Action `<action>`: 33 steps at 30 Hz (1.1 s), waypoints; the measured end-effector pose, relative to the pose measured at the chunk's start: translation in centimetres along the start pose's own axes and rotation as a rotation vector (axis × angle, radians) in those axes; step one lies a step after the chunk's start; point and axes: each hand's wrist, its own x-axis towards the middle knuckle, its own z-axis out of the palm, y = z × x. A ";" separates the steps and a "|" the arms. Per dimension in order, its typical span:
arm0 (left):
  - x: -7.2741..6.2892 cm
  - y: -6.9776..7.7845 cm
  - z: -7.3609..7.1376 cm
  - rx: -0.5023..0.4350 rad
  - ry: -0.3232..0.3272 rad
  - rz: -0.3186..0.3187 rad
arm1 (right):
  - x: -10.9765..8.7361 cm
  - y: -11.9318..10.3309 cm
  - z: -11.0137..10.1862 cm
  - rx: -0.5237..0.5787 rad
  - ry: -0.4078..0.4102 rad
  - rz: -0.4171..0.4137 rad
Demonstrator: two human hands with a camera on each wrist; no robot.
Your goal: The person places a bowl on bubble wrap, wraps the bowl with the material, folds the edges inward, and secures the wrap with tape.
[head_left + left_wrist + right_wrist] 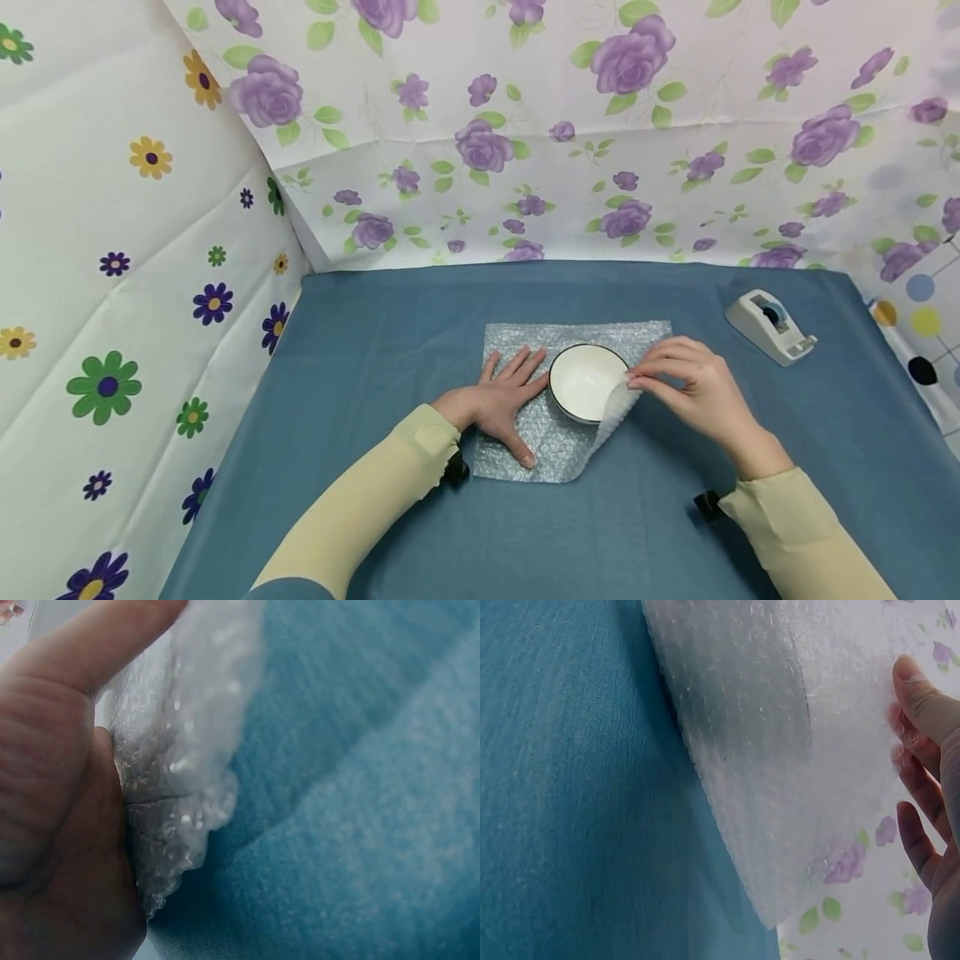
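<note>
A white bowl (585,379) with a dark rim stands on a sheet of bubble wrap (555,454) on the blue cloth. My left hand (506,404) lies spread on the sheet to the left of the bowl, its fingertips reaching close to the rim. With thumb and fingers, my right hand (693,383) pinches the sheet's near right corner, lifted beside the bowl's right edge. In the right wrist view the raised bubble wrap (735,712) hangs from the right hand (930,750), and the bowl shows only dimly through it.
A white tape dispenser (772,327) sits at the back right of the blue-covered table (390,333). Flowered sheets (480,200) hang behind the table and along its left side. Dark straps show at both wrists.
</note>
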 end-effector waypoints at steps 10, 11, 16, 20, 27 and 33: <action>-0.2 0.2 -0.1 -0.001 -0.006 -0.003 | 0.9 0.1 0.8 -0.014 0.011 0.000; -0.2 0.2 -0.1 -0.001 -0.005 -0.003 | 1.0 0.2 0.9 -0.012 0.011 0.002; -0.3 0.1 -0.1 -0.004 0.006 0.000 | 1.3 0.4 1.7 -0.028 -0.020 0.049; -0.2 0.0 0.1 0.006 0.008 -0.001 | 1.5 0.4 2.3 -0.064 -0.059 0.111; -0.1 0.0 0.2 0.002 0.009 -0.002 | 1.7 0.5 3.3 -0.118 -0.109 0.184; -0.1 -0.1 0.2 0.003 0.013 -0.002 | 1.8 0.3 3.9 -0.202 -0.149 0.230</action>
